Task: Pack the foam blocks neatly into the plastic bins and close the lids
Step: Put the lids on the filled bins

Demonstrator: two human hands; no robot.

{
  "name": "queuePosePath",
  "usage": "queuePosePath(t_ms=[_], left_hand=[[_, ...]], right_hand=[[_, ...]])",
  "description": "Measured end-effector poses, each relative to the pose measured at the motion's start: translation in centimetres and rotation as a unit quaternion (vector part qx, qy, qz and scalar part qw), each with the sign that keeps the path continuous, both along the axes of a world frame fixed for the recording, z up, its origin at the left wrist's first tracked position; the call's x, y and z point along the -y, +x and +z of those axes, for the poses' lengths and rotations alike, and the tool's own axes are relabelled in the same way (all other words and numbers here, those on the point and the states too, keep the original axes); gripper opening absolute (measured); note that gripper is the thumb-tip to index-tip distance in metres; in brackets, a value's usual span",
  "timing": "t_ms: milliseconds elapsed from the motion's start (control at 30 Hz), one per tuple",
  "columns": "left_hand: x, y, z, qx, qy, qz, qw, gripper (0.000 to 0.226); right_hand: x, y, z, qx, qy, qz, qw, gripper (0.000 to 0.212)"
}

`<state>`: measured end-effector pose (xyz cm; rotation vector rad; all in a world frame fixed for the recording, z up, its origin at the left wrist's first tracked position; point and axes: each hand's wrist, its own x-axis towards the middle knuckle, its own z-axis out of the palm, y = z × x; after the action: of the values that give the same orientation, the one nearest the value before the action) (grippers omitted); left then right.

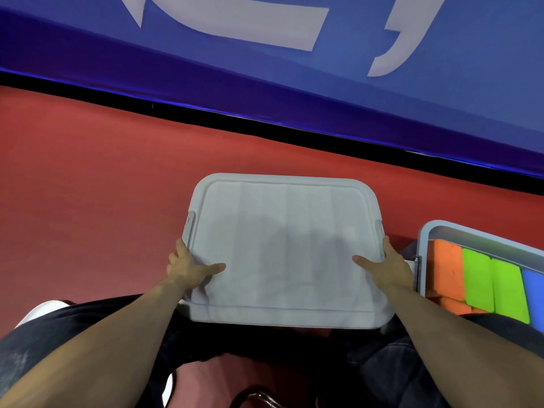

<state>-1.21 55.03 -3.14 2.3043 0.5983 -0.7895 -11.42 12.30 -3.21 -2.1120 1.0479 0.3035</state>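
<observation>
A grey plastic lid [282, 231] lies flat over a bin right in front of me on the red floor; the bin under it is hidden. My left hand [188, 267] grips the lid's left edge, thumb pressed on top. At the lid's right edge my right hand [385, 266] grips the same way, its thumb on the top face. A second grey bin [424, 240] stands open at the right edge of the view. Foam blocks stand packed in a row inside it: an orange block [444, 269], two green blocks [494, 285] and a blue block [534, 293].
A blue banner wall [382, 83] with white lettering and a black base strip runs across the back. My knees in dark trousers [397, 363] flank the covered bin, and a white shoe [41, 310] shows at the lower left. Red floor [88, 187] stretches to the left.
</observation>
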Motion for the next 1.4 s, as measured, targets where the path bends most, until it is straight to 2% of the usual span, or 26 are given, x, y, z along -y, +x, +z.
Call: queuePosePath(t_ms=[167, 300, 367, 433, 467, 500, 567, 600, 633, 667, 767, 800, 867, 1033, 1133, 1200, 1300, 1400], left_hand=[[0.0, 0.2, 0.1, 0.004, -0.004, 0.008, 1.000, 0.143], [-0.1, -0.1, 0.5, -0.009, -0.013, 0.041, 0.999, 0.143], [0.1, -0.7, 1.0, -0.048, -0.008, 0.093, 0.994, 0.143], [-1.6, -0.6, -1.9, -0.106, -0.005, 0.157, 0.982, 0.148], [-1.9, -1.0, -1.8, -0.180, -0.011, 0.119, 0.976, 0.149], [-2.4, -0.8, -4.0, -0.208, -0.041, 0.122, 0.970, 0.144], [-4.2, 0.5, -9.5, -0.194, -0.048, 0.140, 0.970, 0.109], [-3.8, 0.3, -8.8, -0.210, -0.051, 0.118, 0.969, 0.110], [-2.8, -0.4, -6.9, -0.234, -0.053, 0.126, 0.963, 0.128], [-0.9, -1.0, -3.0, -0.216, -0.047, 0.148, 0.964, 0.141], [0.9, -1.3, 0.5, -0.115, -0.020, 0.179, 0.977, 0.121], [1.7, -1.2, 1.2, -0.125, -0.001, 0.192, 0.973, 0.117], [2.3, -0.2, 0.6, -0.070, 0.005, 0.193, 0.979, 0.113], [6.1, 3.5, 1.5, -0.003, 0.002, 0.147, 0.989, 0.100], [8.1, 6.2, 1.5, 0.034, -0.055, 0.179, 0.982, 0.097], [9.4, 8.3, 1.4, 0.054, -0.103, 0.187, 0.976, 0.085], [10.8, 11.5, 1.2, 0.082, -0.167, 0.144, 0.972, 0.081], [11.8, 14.3, 1.0, 0.083, -0.239, 0.090, 0.963, 0.082]], right_hand=[[-0.1, 0.1, -0.2, 0.014, 0.030, -0.013, 0.999, 0.110], [-0.4, -0.3, -1.0, 0.007, 0.065, -0.051, 0.997, 0.119], [-0.6, -0.6, -1.3, -0.031, 0.087, -0.102, 0.990, 0.128], [-0.8, -1.0, -1.7, -0.078, 0.113, -0.149, 0.979, 0.132], [-1.0, -1.2, -1.5, -0.100, 0.121, -0.160, 0.975, 0.131], [-1.2, -1.4, -1.1, -0.113, 0.129, -0.162, 0.972, 0.130], [-1.4, -1.5, -0.6, -0.122, 0.139, -0.168, 0.968, 0.131], [-1.4, -1.6, -0.6, -0.124, 0.139, -0.174, 0.967, 0.132], [-1.6, -1.7, -0.4, -0.118, 0.136, -0.177, 0.968, 0.131], [-1.6, -1.7, -0.5, -0.113, 0.129, -0.177, 0.969, 0.129], [-1.7, -1.6, -0.5, -0.112, 0.091, -0.152, 0.978, 0.128], [-1.7, -1.5, -0.6, -0.110, 0.078, -0.145, 0.980, 0.128], [-1.8, -1.2, -0.4, -0.092, 0.047, -0.141, 0.985, 0.125], [-0.9, 0.4, 0.0, 0.000, -0.005, -0.158, 0.987, 0.112], [0.0, 1.9, -0.1, 0.034, 0.005, -0.174, 0.984, 0.112], [0.9, 3.6, 0.0, 0.038, 0.004, -0.163, 0.986, 0.119], [2.3, 6.5, -0.1, 0.022, -0.010, -0.124, 0.992, 0.130], [4.3, 8.7, -0.1, 0.030, -0.022, -0.096, 0.995, 0.129]])
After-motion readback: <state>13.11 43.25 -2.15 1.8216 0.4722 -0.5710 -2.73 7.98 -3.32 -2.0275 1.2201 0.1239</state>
